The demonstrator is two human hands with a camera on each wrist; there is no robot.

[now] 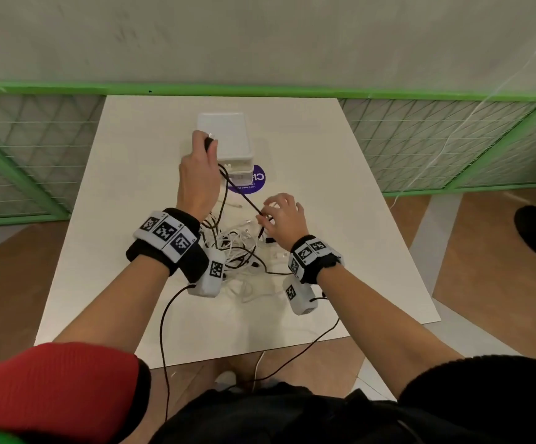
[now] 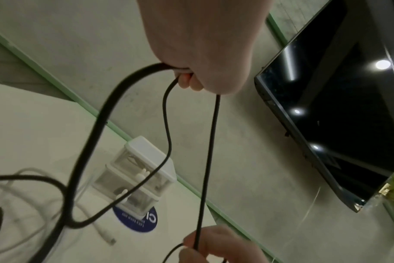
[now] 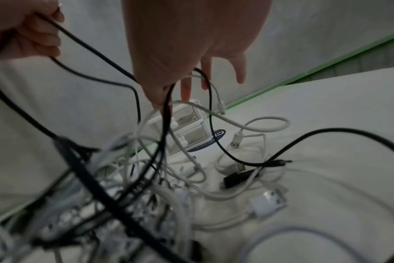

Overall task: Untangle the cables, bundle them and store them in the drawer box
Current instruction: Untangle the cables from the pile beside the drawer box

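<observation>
My left hand (image 1: 207, 144) is raised in front of the white drawer box (image 1: 225, 131) and grips the end of a black cable (image 1: 241, 194) in a fist (image 2: 187, 78). The cable runs taut down to my right hand (image 1: 268, 216), which pinches it between thumb and fingers (image 3: 169, 96) just above the table. A second loop of the same cable (image 2: 210, 151) hangs from the left fist. Below both hands lies a tangle of black and white cables (image 1: 237, 248), with USB plugs showing in the right wrist view (image 3: 160, 195). The box's two clear drawers (image 2: 144, 179) look pushed in.
The white table (image 1: 324, 187) carries a round purple sticker (image 1: 255, 184) under the box's front. Green-framed mesh panels (image 1: 436, 139) flank it and a grey wall stands behind. A dark screen (image 2: 326, 106) hangs on the wall. Thin black leads (image 1: 164, 331) run from both wrist cameras off the near edge.
</observation>
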